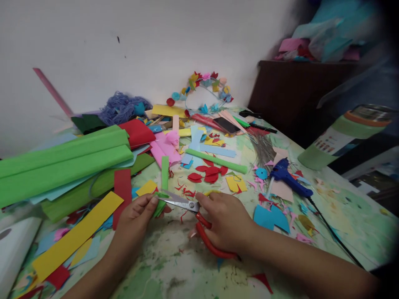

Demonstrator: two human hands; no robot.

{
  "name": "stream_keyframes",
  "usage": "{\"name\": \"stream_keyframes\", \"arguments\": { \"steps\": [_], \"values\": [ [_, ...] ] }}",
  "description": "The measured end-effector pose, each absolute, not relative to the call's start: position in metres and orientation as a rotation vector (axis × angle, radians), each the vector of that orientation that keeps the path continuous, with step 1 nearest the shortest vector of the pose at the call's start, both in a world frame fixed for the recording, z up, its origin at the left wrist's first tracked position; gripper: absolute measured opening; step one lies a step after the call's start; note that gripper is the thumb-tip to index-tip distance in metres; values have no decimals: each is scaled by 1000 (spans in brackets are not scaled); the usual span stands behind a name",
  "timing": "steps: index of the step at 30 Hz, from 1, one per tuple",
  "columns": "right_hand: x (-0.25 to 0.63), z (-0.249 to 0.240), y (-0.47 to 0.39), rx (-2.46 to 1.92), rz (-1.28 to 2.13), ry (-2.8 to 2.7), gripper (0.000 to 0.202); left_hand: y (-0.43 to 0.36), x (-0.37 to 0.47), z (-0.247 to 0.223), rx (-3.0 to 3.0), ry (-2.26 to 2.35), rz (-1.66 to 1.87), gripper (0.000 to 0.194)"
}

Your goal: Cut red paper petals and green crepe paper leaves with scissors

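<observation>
My left hand (139, 214) pinches a small folded piece of green paper (159, 204) near the middle of the table. Red-handled scissors (205, 238) are in my right hand (226, 220), with its fingers around the handles. The scissor blades are parted and point left, at the green paper by my left fingertips. Just behind the blades stands a light green paper strip (165, 172). Red petal-shaped pieces (212, 173) and thin red scraps lie beyond my hands.
A blue glue gun (288, 176) with a black cord lies at the right, near a green bottle (339, 139). Green paper rolls (65, 164) and a yellow strip (77, 236) cover the left. A paper-flower ring (205, 77) stands by the wall.
</observation>
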State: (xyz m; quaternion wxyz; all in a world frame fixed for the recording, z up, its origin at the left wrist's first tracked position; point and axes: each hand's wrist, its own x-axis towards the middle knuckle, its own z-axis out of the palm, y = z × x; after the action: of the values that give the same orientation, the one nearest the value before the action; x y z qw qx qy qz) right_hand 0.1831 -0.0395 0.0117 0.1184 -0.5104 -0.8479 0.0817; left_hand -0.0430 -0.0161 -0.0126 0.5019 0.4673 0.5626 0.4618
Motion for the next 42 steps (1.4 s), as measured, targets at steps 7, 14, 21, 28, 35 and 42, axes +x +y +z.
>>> {"name": "stream_keyframes", "arguments": {
  "steps": [7,14,21,28,35,42],
  "values": [
    [183,11,-38,-1468,310,-2498,55,-20,-41,-9,1113,1321,1155,30],
    [184,10,-37,-1415,312,-2521,53,-21,-36,-6,950,1267,1161,33],
    [185,10,-37,-1424,326,-2530,49,-20,-33,-4,859,1164,1181,31],
    [184,9,-36,-1403,355,-2537,46,-19,-32,-5,826,1124,1185,31],
    [185,8,-37,-1402,343,-2533,42,-21,-30,-2,836,1138,1174,33],
    [185,9,-37,-1400,350,-2529,39,-19,-31,-2,851,1153,1171,33]
  ]
}}
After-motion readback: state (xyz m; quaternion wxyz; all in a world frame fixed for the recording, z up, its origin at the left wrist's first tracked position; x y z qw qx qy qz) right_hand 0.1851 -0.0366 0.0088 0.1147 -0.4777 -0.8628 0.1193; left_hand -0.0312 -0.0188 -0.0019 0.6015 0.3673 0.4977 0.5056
